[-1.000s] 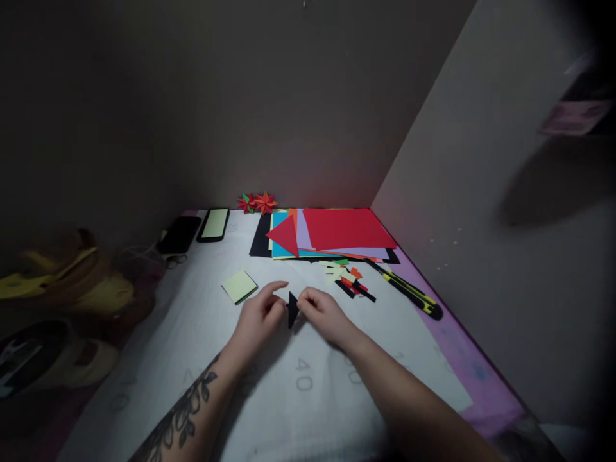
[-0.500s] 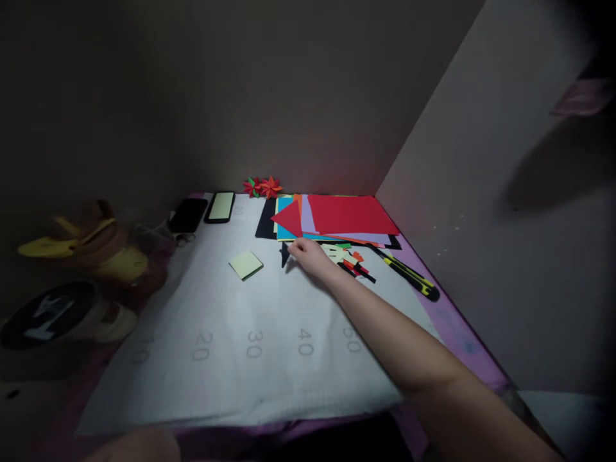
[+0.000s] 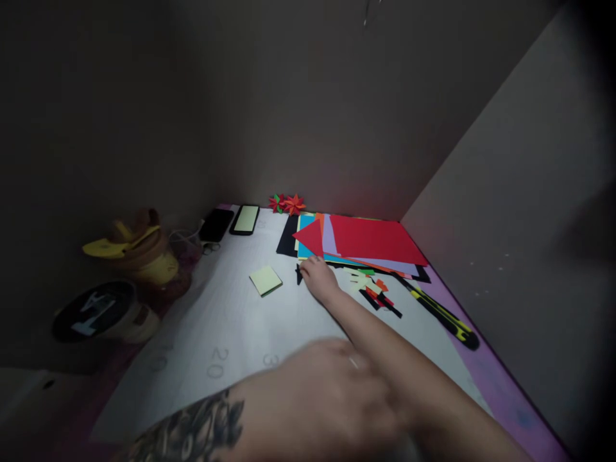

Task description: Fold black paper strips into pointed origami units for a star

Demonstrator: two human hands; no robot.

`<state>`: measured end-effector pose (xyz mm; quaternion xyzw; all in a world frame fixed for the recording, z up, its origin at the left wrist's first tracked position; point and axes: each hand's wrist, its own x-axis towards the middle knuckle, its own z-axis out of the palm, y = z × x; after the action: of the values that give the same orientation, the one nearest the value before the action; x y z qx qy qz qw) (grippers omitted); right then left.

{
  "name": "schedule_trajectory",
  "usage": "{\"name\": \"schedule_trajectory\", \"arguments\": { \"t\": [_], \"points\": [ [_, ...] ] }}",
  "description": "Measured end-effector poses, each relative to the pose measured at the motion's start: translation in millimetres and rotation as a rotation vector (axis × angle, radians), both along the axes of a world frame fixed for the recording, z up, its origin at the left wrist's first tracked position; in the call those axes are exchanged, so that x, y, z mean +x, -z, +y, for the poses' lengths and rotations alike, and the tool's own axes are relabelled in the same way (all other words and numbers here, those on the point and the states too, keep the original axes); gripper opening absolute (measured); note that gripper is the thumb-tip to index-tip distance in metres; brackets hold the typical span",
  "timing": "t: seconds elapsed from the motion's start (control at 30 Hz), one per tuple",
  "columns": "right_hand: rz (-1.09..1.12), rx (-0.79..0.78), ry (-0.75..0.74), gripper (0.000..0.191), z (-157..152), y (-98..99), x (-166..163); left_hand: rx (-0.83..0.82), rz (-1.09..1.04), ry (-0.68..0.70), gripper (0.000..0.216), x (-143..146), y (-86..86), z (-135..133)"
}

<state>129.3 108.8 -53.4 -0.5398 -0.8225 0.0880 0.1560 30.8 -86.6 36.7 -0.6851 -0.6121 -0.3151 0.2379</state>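
My right hand (image 3: pixel 318 276) reaches far across the white gridded mat (image 3: pixel 226 333), its fingers closed on a small black folded paper piece (image 3: pixel 299 274) resting on the mat just in front of the stack of coloured paper sheets (image 3: pixel 366 240). My left hand (image 3: pixel 327 391) is close to the camera, blurred by motion, crossing over my right forearm; its fingers do not show clearly. A pale yellow paper square (image 3: pixel 265 280) lies left of the black piece.
Small paper scraps (image 3: pixel 373 289) and a yellow-black utility knife (image 3: pixel 440 313) lie right of my hand. Two phones (image 3: pixel 231 221) and red paper flowers (image 3: pixel 287 204) sit at the back wall. A yellow-brown object (image 3: pixel 137 253) and a dark cap (image 3: pixel 94 311) lie left.
My right hand carried the black piece away from me toward the paper stack and set it down. My left hand let go, dropped out of view, and now swings in near the camera.
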Motion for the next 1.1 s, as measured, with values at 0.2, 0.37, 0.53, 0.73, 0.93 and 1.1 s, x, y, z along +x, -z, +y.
{"name": "schedule_trajectory", "arguments": {
  "t": [0.2, 0.37, 0.53, 0.73, 0.93, 1.1],
  "points": [
    [-0.104, 0.006, -0.185, 0.041, -17.8, 0.3, -1.7, -0.439, 0.027, 0.333, 0.03, -84.5, 26.6, 121.8],
    [-0.197, -0.099, -0.17, 0.061, -33.6, -1.2, 2.2, -0.603, -0.16, 0.213, 0.028, -123.5, 60.6, 145.5],
    [-0.137, -0.205, -0.155, 0.074, -38.4, 1.4, 10.7, -0.711, -0.197, 0.299, 0.054, -122.3, 66.0, 137.3],
    [0.162, -0.15, -0.135, 0.06, -42.8, -8.1, 6.1, -0.72, -0.2, 0.306, 0.046, -122.5, 61.6, 135.5],
    [0.425, -0.033, -0.216, 0.041, -61.1, -4.6, -23.8, -0.731, -0.235, 0.303, 0.048, -123.0, 58.9, 134.8],
    [0.664, -0.276, -0.044, 0.038, -62.6, -0.6, -35.2, -0.798, -0.319, 0.268, 0.044, -130.4, 57.7, 136.6]
  ]
}}
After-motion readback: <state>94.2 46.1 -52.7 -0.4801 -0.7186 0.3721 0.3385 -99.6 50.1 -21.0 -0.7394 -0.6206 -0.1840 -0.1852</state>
